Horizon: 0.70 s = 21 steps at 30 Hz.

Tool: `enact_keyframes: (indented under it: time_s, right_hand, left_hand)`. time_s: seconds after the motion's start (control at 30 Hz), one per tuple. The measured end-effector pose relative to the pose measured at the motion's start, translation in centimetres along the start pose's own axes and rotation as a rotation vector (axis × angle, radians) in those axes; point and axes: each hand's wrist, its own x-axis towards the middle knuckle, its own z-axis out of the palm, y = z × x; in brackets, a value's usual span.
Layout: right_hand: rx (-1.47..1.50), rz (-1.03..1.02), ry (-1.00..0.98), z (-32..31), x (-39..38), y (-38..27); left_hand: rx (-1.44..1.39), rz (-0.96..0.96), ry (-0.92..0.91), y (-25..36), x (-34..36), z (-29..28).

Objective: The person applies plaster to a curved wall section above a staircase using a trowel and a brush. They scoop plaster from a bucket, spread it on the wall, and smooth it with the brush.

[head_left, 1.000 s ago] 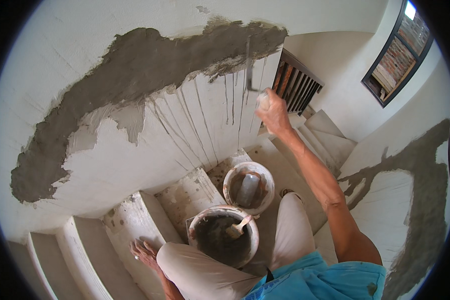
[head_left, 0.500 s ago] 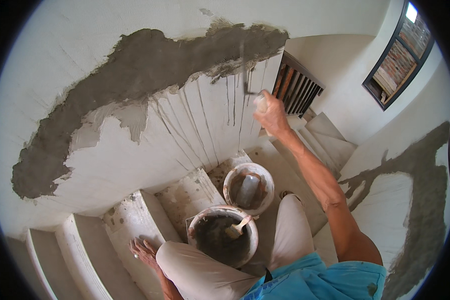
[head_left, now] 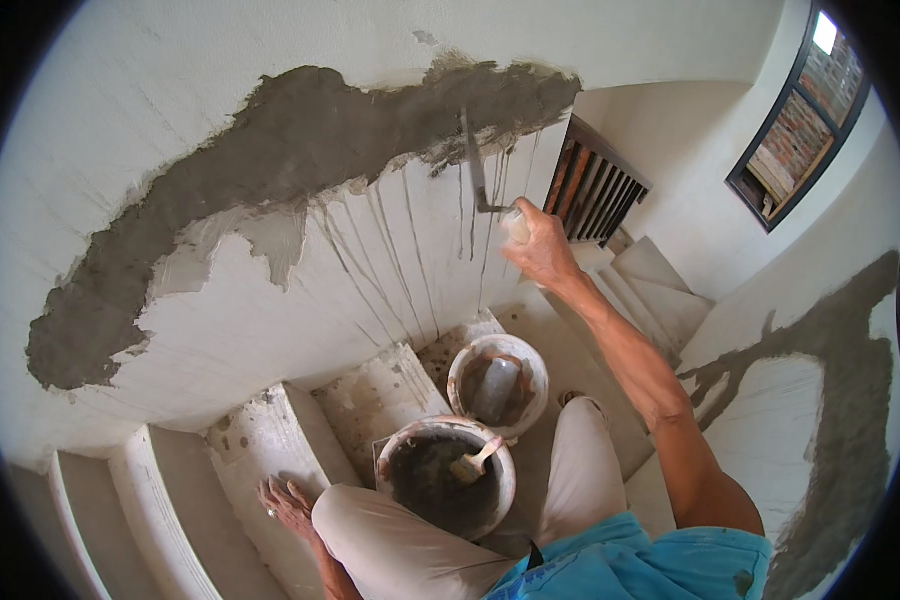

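Note:
My right hand (head_left: 547, 246) is wrapped round the pale handle of a plastering trowel (head_left: 475, 165). Its thin blade appears nearly edge-on, held at the lower edge of the dark grey cement patch (head_left: 305, 125) on the white wall; whether it touches cannot be told. My left hand (head_left: 292, 507), a ring on one finger, lies flat with fingers stretched on a stair step beside my knee. Between my legs stands a bucket (head_left: 507, 487) of dark grey mix, a wooden-handled brush (head_left: 477, 462) leaning inside. A second bucket (head_left: 454, 385) just beyond holds brownish contents and a greyish cylinder (head_left: 497, 387).
Concrete stairs (head_left: 260, 435) run along the wall on the left, stained with splashes. Past my right hand are a dark railing (head_left: 598, 185) and further steps (head_left: 650, 270). A framed window (head_left: 800, 120) is at upper right. Another grey patch (head_left: 850, 400) marks the right wall.
My right hand and the trowel have shifted slightly, the blade moving left and a little down along the patch. My left hand stays on the step.

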Motion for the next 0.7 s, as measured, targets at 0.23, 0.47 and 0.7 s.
enact_keyframes:
  time_s: [0.23, 0.47, 0.7]
  right_hand:
    - [-0.057, -0.095, 0.147, 0.0, 2.1, -0.2]
    - [-0.174, -0.14, -0.135, 1.8, 0.0, -2.3]
    - [-0.02, 0.01, 0.079, -0.5, 1.6, -3.1]
  left_hand:
    - [-0.022, -0.017, 0.0, 1.2, 0.1, -0.3]
    - [-0.022, -0.035, 0.013, 0.1, -0.1, -0.1]
    - [0.006, 0.007, 0.034, -0.9, -0.2, 1.0]
